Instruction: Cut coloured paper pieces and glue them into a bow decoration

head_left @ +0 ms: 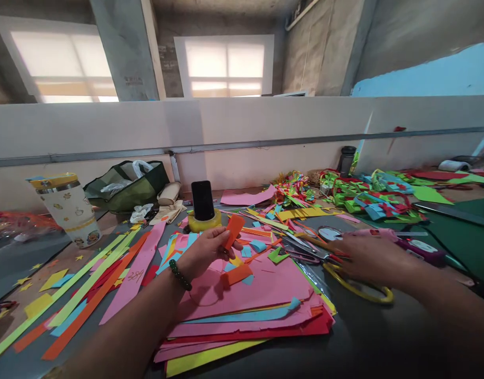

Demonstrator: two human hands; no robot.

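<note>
My left hand (210,250), a green bead bracelet at its wrist, pinches a small orange piece of paper (234,231) upright. Beneath it lies a stack of coloured sheets with a pink sheet (261,287) on top, where another orange paper piece (237,275) and small blue and green scraps rest. My right hand (370,255) reaches over the tools to the right of the stack. Close under its fingers are scissors with yellow handles (362,293) and more metal blades (305,246). Motion blurs those fingers, so their grip cannot be made out.
Long paper strips (95,295) lie on the left beside a patterned tumbler (70,210). At the back, a phone (203,201) leans above a yellow tape roll (205,223), near a green bag (127,187). Bundled paper scraps (348,189) and a dark-handled blade (455,213) occupy the right.
</note>
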